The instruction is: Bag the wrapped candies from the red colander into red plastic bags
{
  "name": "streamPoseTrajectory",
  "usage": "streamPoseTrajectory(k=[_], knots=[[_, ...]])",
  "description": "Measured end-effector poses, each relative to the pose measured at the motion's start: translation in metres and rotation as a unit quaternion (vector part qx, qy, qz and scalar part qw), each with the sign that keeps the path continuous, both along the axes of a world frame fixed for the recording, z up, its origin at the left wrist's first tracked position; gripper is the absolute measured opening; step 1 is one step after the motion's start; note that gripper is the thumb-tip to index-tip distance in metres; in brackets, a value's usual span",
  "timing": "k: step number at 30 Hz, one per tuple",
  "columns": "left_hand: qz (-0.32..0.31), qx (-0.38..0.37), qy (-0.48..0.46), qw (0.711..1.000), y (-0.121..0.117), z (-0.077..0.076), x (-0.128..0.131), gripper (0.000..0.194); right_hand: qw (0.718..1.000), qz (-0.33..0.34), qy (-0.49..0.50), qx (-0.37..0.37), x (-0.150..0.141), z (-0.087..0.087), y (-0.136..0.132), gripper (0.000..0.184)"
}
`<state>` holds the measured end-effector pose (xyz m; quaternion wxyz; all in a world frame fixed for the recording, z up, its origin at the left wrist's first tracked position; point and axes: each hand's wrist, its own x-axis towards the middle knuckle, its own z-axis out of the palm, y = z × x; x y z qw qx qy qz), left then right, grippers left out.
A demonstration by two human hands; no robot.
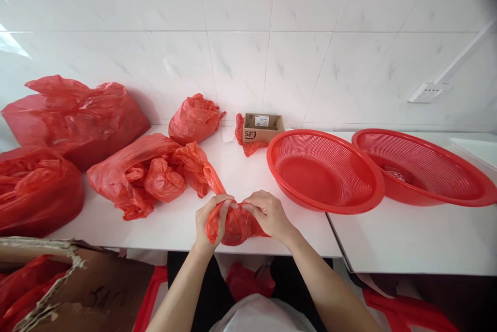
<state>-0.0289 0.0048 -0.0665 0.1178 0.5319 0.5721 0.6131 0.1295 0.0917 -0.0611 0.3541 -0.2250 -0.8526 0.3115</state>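
Note:
A filled red plastic bag (237,228) rests at the front edge of the white table, between my two hands. My left hand (212,220) pinches the bag's gathered top, with a loose end hanging over the palm and a twisted strip rising beyond the fingers. My right hand (269,213) pinches the bag's plastic on the other side, thumb and forefinger pressed together close to the left fingertips. What the bag contains is hidden. Just left of it lies an open red bag (128,166) with a small knotted red bag (165,181) at its mouth.
Large red bags (77,119) crowd the left side, above a torn cardboard box (104,285). A tied red bag (196,118) and a small carton (264,129) stand by the tiled wall. Two red colanders, a nearer one (322,169) and a farther one (427,166), occupy the right.

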Motion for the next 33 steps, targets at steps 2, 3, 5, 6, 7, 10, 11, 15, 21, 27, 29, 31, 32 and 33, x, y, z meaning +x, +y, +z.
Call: streamPoseTrajectory(k=[2, 3, 5, 6, 7, 10, 11, 15, 21, 27, 29, 31, 32, 33], knots=[[0.0, -0.008, -0.017, 1.0, -0.001, 0.002, 0.0, 0.013, 1.0, 0.005, 0.002, -0.001, 0.002, 0.001, 0.002, 0.026], [-0.001, -0.013, -0.026, 1.0, -0.001, 0.003, 0.0, 0.014, 1.0, 0.008, 0.003, -0.003, 0.003, 0.001, 0.003, 0.026], [-0.001, -0.021, -0.046, 0.999, -0.002, 0.004, 0.0, 0.016, 1.0, 0.014, 0.006, -0.009, 0.003, 0.0, 0.004, 0.026], [-0.001, -0.023, -0.056, 0.998, -0.001, 0.004, 0.0, 0.017, 1.0, 0.017, 0.006, -0.014, 0.003, 0.0, 0.005, 0.026], [-0.001, -0.026, -0.066, 0.997, -0.001, 0.005, -0.001, 0.018, 0.999, 0.022, 0.003, -0.025, 0.003, 0.001, 0.006, 0.026], [-0.021, -0.037, -0.088, 0.995, -0.001, 0.008, -0.001, 0.021, 0.99, 0.066, -0.015, -0.126, 0.008, 0.006, 0.012, 0.03], [-0.036, -0.043, -0.092, 0.994, -0.001, 0.009, 0.0, 0.022, 0.979, 0.099, -0.021, -0.178, 0.009, 0.008, 0.014, 0.032], [-0.115, -0.077, -0.097, 0.986, -0.003, 0.016, 0.007, 0.023, 0.907, 0.229, 0.029, -0.353, 0.003, 0.015, 0.012, 0.043], [-0.16, -0.107, -0.11, 0.975, -0.005, 0.014, 0.01, 0.02, 0.873, 0.108, 0.213, -0.426, -0.025, 0.03, 0.004, 0.032], [-0.056, -0.079, -0.173, 0.98, -0.002, -0.008, 0.005, 0.037, 0.934, 0.02, 0.186, -0.303, -0.021, 0.049, 0.002, 0.035], [-0.035, -0.069, -0.178, 0.981, -0.002, -0.01, 0.004, 0.038, 0.944, 0.016, 0.174, -0.281, -0.017, 0.047, -0.008, 0.036], [-0.028, -0.06, -0.17, 0.983, -0.003, -0.007, 0.002, 0.032, 0.945, 0.02, 0.173, -0.276, -0.013, 0.041, -0.019, 0.036], [-0.03, -0.055, -0.16, 0.985, -0.004, -0.005, 0.001, 0.026, 0.943, 0.023, 0.177, -0.281, -0.011, 0.038, -0.024, 0.035], [-0.035, -0.052, -0.147, 0.987, -0.004, -0.002, 0.0, 0.019, 0.939, 0.025, 0.181, -0.291, -0.008, 0.034, -0.028, 0.034]])
